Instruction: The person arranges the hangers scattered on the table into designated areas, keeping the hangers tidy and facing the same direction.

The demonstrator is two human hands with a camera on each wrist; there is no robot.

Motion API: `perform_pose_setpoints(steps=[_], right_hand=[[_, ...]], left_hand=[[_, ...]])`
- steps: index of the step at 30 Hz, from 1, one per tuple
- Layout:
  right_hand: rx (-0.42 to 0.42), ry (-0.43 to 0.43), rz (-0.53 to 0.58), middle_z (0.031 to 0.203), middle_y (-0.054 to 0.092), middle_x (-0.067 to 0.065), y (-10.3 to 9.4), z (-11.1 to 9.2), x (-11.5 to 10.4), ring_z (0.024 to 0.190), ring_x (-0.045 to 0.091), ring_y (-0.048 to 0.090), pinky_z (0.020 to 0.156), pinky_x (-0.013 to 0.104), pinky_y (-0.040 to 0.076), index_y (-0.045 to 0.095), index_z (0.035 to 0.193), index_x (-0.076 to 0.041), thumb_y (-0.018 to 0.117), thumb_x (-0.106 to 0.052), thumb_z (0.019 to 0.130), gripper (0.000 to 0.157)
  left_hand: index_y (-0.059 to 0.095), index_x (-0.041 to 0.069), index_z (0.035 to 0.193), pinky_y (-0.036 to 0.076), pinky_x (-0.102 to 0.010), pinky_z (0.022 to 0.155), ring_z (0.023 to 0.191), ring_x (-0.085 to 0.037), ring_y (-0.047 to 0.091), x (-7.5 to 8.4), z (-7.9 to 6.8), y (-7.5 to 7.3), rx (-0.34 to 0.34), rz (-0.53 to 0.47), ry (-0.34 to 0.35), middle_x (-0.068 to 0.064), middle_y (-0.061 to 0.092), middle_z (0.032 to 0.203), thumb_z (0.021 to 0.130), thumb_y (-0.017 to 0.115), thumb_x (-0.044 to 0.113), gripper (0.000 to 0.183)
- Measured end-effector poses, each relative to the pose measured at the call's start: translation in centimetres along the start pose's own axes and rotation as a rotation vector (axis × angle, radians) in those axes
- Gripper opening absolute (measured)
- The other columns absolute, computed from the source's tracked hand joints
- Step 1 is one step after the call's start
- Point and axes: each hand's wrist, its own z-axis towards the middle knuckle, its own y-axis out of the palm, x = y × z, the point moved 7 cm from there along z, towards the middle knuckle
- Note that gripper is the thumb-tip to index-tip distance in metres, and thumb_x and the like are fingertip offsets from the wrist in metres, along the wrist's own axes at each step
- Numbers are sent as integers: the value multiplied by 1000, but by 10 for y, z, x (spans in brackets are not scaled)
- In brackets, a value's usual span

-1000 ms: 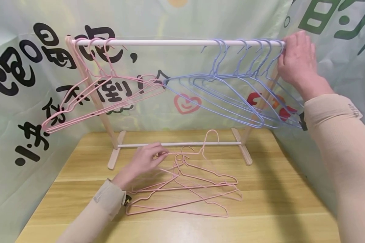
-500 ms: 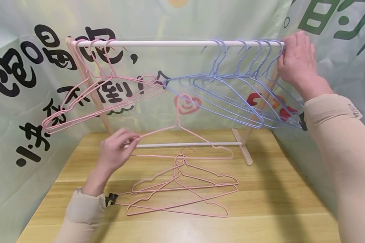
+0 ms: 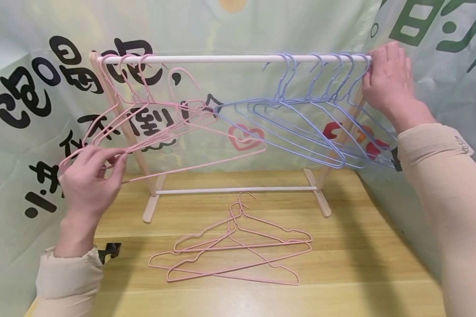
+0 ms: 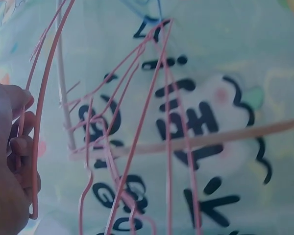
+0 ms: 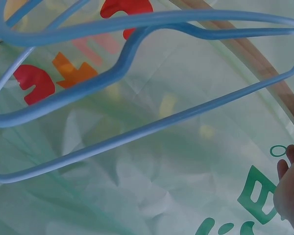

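Observation:
My left hand [image 3: 93, 180] pinches one lower corner of a pink wire hanger [image 3: 264, 146] between thumb and fingers. That hanger is raised at the left, its hook a little below the white rail [image 3: 222, 59] and overlapping three pink hangers [image 3: 148, 102] hung there. In the left wrist view the held hanger's wire [image 4: 38, 112] runs along the curled fingers. My right hand [image 3: 392, 86] grips the right end of the rail, beside several blue hangers [image 3: 279, 102]. The right wrist view shows blue wire [image 5: 161, 123] close up and part of the hand at the edge.
Three pink hangers [image 3: 239, 245] lie overlapped on the wooden table [image 3: 341, 281]. The rack's wooden feet [image 3: 317, 193] and lower white bar [image 3: 234, 190] stand behind them. A printed cloth backdrop [image 3: 262, 26] surrounds the table's back and sides.
My left hand has lifted the pink hanger from just above the pile, up and to the left, close to the hung pink ones. My right hand stays on the rail's end.

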Motion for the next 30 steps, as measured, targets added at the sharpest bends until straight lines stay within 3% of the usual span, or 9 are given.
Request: perform_pose_setpoints(steps=[5,11,13,21,25,30], right_hand=[[5,1,-6,119,32,28,1,0,2,110,47,30,88,58,26,39,129,10,35,-6,101,33],[9,2,-1,120,32,29,1,0,3,111,48,30,88,58,26,39,129,10,35,-6,101,33],[6,4,1,119,32,28,2,0,2,111,48,30,88,58,26,39,129,10,35,-6,101,32],[-16,13,3,118,32,28,4,1,-3,111,48,30,89,58,26,39,130,11,36,-6,101,34],[-23,19,3,118,31,28,4,0,-5,112,47,29,89,58,26,39,132,11,36,-7,102,35],[-15,14,7,118,31,28,4,0,-5,112,47,29,89,58,26,39,132,11,36,-7,101,36]], left_hand=[[80,0,100,24,-7,67,66,-12,45,-10,15,-14,56,105,-75,-19,68,85,98,69,24,26],[81,5,100,19,-12,63,67,-27,55,-18,32,-22,110,205,-109,-18,68,86,98,67,28,27],[81,5,99,19,-16,61,67,-31,58,-20,35,-24,122,234,-112,-18,68,86,98,67,28,27],[79,5,103,24,-51,48,62,-37,58,-25,41,-23,89,313,-82,-17,65,88,101,64,31,31],[79,4,103,25,-55,48,63,-40,58,-27,42,-23,93,331,-75,-18,65,88,102,62,31,31],[78,5,99,24,-57,48,63,-42,59,-25,41,-24,155,352,-55,-18,64,86,101,62,30,29]])
